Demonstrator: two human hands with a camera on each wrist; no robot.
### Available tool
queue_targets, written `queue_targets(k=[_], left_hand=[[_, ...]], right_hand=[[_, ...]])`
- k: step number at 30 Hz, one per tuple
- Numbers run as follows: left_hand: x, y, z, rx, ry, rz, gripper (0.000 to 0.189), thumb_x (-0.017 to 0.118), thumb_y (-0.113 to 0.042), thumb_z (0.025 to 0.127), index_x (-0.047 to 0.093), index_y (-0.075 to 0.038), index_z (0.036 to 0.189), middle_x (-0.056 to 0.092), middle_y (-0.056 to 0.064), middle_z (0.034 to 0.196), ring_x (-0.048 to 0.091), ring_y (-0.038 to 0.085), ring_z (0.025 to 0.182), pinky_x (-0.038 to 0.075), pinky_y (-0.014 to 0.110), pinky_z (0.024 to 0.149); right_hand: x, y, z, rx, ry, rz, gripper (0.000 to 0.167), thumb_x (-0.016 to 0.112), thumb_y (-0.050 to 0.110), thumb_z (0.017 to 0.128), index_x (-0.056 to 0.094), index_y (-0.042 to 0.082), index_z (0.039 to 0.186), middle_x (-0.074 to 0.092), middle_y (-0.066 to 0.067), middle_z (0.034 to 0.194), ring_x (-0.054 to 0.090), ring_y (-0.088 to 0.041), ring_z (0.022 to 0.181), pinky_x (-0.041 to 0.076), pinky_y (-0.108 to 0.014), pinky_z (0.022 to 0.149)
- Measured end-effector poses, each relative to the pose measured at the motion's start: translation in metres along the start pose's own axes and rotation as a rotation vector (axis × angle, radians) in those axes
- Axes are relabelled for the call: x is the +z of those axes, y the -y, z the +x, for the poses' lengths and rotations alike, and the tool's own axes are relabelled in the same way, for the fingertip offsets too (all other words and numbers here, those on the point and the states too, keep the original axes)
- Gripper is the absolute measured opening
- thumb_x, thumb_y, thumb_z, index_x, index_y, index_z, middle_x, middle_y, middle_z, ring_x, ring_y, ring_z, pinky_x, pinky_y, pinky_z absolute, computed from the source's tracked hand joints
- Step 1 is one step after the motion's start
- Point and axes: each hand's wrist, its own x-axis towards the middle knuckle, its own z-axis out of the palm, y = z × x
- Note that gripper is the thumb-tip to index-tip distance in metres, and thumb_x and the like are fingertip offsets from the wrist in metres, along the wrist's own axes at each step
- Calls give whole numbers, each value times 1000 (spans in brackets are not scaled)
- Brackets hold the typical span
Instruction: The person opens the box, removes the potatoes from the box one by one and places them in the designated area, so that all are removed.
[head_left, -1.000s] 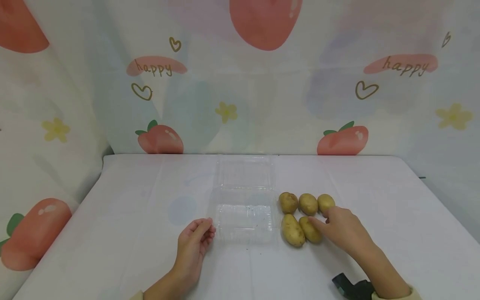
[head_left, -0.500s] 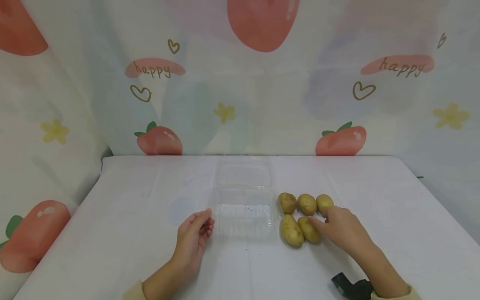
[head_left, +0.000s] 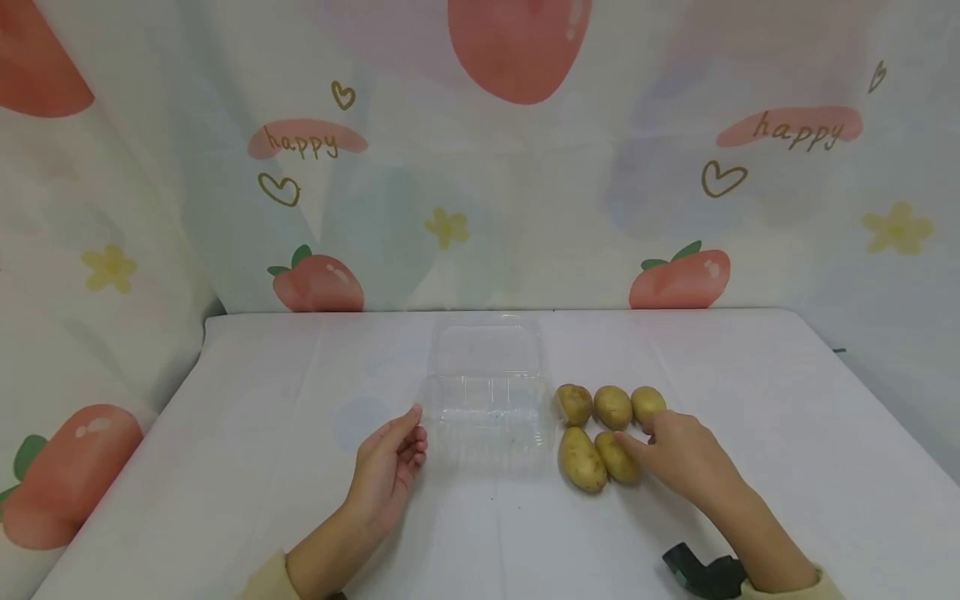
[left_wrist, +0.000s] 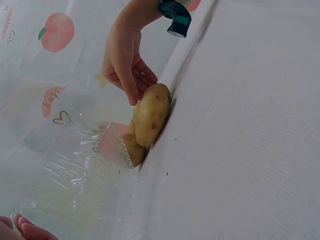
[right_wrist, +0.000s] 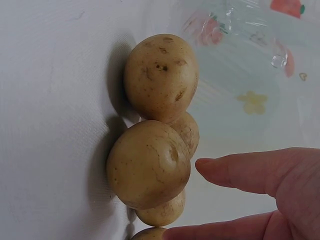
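My left hand pinches the left side of a clear plastic clamshell box, whose lid lies folded back behind it. In the left wrist view its fingertips show at the box's edge. To the right of the box sit several potatoes in two rows, among them a long front potato and a smaller one. Over the right-hand ones hovers my right hand, fingers extended. In the right wrist view its thumb stands just beside a potato, with a gap between them.
A white cloth covers the table, with tiny dark specks in front of the box. Behind rises a printed curtain with fruit and flower pictures. A dark strap device sits at the right wrist.
My left hand has shifted slightly up and away, and the front of the clear box has moved back with it. The right hand and the potatoes have stayed in place.
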Motion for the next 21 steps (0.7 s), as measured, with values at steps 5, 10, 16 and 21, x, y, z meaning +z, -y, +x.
queue_targets(k=[5,10,16,21], left_hand=[[1,-3,1,-24,0,-41,23,67,-26,84,55,-7,85,53,0,72,48,8,64,42,14,58],[2,-3,2,-32,-6,-47,25,68,-27,84,55,-6,86,53,0,72,48,8,65,42,15,58],[3,-3,2,-11,-3,-57,29,68,-29,83,54,-4,89,53,0,73,48,7,65,42,14,58],[3,-2,2,-11,-9,-66,31,67,-28,84,52,-2,92,52,-1,73,49,7,64,42,14,58]], right_hand=[[-1,1,0,-1,1,-3,44,62,34,84,36,12,56,29,4,52,30,-11,48,23,-25,44],[-1,1,0,0,8,-8,44,62,34,84,37,11,56,29,3,53,31,-12,49,24,-26,44],[-1,0,0,1,13,-6,44,61,36,84,38,11,57,31,3,54,33,-13,49,26,-26,45],[0,0,-2,2,14,-5,45,62,36,84,37,11,56,30,3,54,32,-12,49,25,-26,44]])
